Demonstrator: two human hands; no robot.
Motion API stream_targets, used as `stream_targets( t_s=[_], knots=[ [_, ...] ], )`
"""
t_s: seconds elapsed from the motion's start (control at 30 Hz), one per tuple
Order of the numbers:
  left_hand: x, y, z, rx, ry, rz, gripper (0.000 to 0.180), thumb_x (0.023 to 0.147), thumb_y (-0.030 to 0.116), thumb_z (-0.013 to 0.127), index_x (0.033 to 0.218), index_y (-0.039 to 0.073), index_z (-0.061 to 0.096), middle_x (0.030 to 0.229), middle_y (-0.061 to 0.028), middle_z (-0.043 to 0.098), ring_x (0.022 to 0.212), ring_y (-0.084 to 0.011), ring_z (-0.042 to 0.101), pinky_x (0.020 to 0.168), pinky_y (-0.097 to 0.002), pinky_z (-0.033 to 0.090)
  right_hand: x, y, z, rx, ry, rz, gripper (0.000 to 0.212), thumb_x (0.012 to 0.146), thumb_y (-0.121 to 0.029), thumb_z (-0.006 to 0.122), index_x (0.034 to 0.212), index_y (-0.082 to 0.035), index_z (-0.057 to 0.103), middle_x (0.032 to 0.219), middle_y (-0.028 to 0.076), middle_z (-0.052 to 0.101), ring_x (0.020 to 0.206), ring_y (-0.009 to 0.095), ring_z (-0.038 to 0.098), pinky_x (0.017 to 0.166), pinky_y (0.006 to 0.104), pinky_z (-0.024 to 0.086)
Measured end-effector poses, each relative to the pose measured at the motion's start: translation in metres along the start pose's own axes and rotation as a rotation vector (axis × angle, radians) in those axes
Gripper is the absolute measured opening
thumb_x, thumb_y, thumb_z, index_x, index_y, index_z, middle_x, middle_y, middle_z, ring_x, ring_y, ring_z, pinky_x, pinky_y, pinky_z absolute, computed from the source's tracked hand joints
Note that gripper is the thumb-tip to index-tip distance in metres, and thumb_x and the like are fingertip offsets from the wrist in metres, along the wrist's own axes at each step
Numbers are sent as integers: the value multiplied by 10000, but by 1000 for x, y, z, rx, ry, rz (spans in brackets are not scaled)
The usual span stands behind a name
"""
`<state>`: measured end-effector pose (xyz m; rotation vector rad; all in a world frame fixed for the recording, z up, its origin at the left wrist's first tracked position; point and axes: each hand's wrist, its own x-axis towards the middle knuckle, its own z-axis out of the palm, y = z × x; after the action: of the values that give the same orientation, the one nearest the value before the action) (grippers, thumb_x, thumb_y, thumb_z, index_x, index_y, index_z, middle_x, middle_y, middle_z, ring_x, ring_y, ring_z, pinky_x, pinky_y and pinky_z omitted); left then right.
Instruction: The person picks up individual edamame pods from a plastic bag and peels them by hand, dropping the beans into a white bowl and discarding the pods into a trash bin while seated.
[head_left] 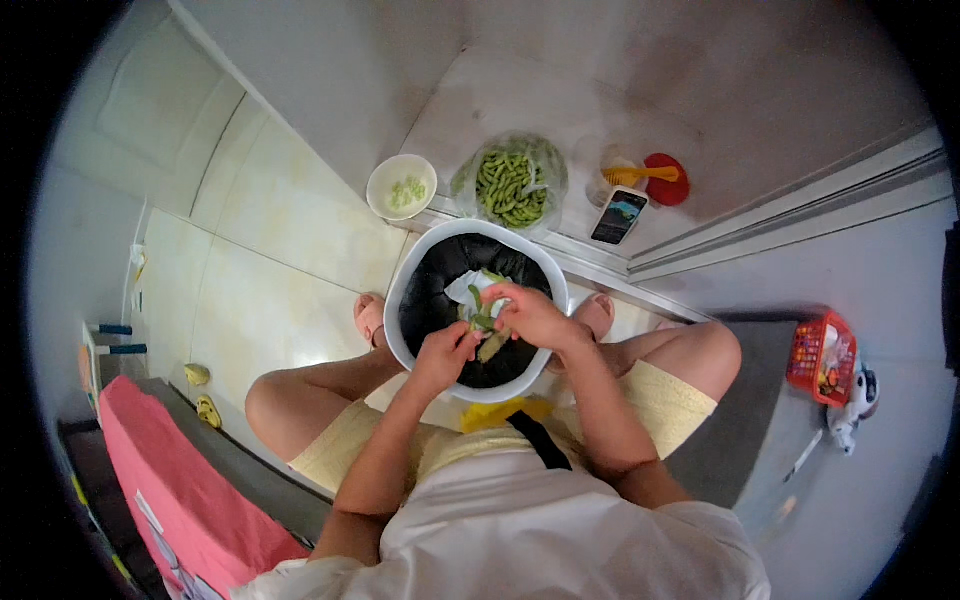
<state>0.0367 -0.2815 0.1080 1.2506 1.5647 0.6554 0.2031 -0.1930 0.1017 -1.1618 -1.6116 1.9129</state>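
Note:
Both my hands are over a white bin [392, 318] lined with a black bag. Between them is a green soybean pod [483, 322]. Its lower end is pinched by the fingertips of my left hand [447, 357]. My right hand [530, 318] has its thumb and fingers closed at the pod's other side; fingers partly hide it. Below lie crumpled white paper [462, 288] and some husks [492, 347]. Beyond the bin, a clear plastic bag [549, 165] is full of green pods [512, 190]. Left of it stands a white bowl [376, 192] with some pale green shelled beans [407, 191].
A phone [619, 216] lies right of the pod bag, near a yellow dipper [640, 173] and a red lid [668, 180]. My knees flank the bin. A red basket [822, 357] stands on the grey bench at right; a pink cloth [190, 490] covers something at left.

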Motion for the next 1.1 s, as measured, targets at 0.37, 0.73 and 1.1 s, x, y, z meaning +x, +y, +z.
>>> stream_targets(
  t_s=[0.37,0.73,1.1],
  knots=[
    [2,-1,12,69,-65,44,277,892,266,505,793,11,544,602,-68,557,541,-158,527,532,-296,427,148,31,-147,1113,741,122,607,889,-502,426,1217,6,366,1082,151,527,739,227,566,615,302,512],
    [2,6,17,96,-154,3,259,881,252,523,807,5,551,631,-124,586,586,-254,595,537,-335,445,212,78,-199,1474,831,-4,452,917,-440,386,1247,-142,302,1067,134,462,714,251,546,592,345,520],
    [8,15,22,75,-185,3,246,889,248,512,801,23,558,597,-56,548,539,-133,511,521,-286,416,218,68,-221,1507,931,-99,364,918,-349,409,1174,-102,329,995,142,473,707,257,535,537,324,517]
  ],
)
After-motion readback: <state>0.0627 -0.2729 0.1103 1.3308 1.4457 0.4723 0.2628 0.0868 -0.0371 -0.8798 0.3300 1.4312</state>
